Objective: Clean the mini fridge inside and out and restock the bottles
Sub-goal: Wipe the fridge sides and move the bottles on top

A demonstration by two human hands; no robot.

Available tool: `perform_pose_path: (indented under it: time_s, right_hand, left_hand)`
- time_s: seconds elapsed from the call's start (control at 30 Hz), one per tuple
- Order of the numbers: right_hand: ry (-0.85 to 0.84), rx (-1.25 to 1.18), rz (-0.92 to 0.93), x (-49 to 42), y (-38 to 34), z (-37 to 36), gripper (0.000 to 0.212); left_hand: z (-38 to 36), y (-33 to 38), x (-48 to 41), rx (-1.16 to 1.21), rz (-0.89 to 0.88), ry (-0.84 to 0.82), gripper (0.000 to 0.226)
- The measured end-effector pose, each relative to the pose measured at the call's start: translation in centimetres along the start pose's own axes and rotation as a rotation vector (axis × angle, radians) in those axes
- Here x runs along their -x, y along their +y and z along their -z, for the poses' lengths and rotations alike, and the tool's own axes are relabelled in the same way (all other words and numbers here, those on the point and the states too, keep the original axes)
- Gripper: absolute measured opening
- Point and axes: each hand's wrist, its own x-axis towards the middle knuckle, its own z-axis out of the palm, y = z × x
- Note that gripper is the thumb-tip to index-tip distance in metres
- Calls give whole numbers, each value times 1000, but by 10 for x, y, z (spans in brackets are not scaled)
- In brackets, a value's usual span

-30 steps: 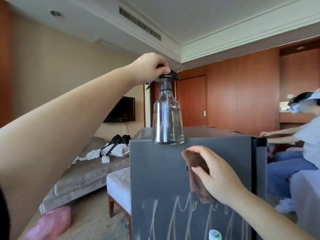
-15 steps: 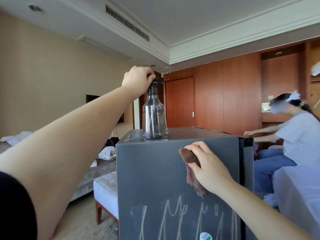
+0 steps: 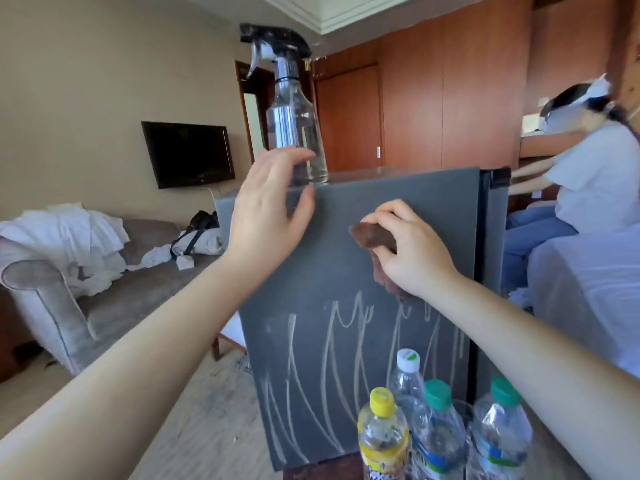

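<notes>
- The mini fridge (image 3: 433,209) fills the centre of the frame. Its grey side faces the camera, with pale scribbled marks across the lower half. More of that lower half shows now than half a second ago, because the view has tipped down.
- A grey sofa (image 3: 52,289) strewn with white linen lies at centre left, showing more fully than before.
- A seated person (image 3: 595,188) in a white top stays at the right edge, arms stretched forward.
- The spray bottle (image 3: 294,133) stands upright on the fridge's top near its front left corner, as before, and nothing covers its black trigger head any more.
- The left hand (image 3: 270,209) has come off the trigger head and dropped to the bottle's base. Its fingers are spread and relaxed, gripping nothing. Whether the fingertips touch the bottle cannot be told.
- The right hand (image 3: 412,251) keeps its place at centre right, fingers curled around the brown cloth (image 3: 374,235) and pressing it to the fridge's side.
- Four drink bottles (image 3: 437,431) stand clustered at bottom centre, in front of the fridge. Only one white cap showed earlier.
</notes>
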Motion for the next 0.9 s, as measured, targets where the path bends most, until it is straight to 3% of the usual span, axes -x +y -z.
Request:
perform_pose_path:
  time_s: [0.1, 0.17, 0.3, 0.37, 0.57, 0.73, 0.9]
  right_hand:
    - [-22, -58, -30, 18, 3, -9, 35]
    - [-44, -75, -63, 32, 5, -12, 36]
    - [-83, -77, -108, 65, 12, -15, 42]
    - [-108, -76, -110, 77, 16, -14, 43]
    - [-154, -56, -127, 93, 26, -1, 44]
    - [-218, -7, -119, 100, 27, 7, 46]
    - [-192, 10, -123, 106, 30, 11, 52]
  left_hand:
    - [-4, 25, 55, 99, 83, -66, 16]
    - [-13, 37, 95, 189, 193, -213, 13]
    - [-33, 60, 173, 247, 350, -607, 49]
    - [-42, 71, 198, 294, 420, -694, 66]
    - [-68, 92, 249, 339, 561, -713, 72]
    - [-81, 87, 283, 452, 775, -860, 70]
    - [-69, 90, 271, 558, 846, -713, 59]
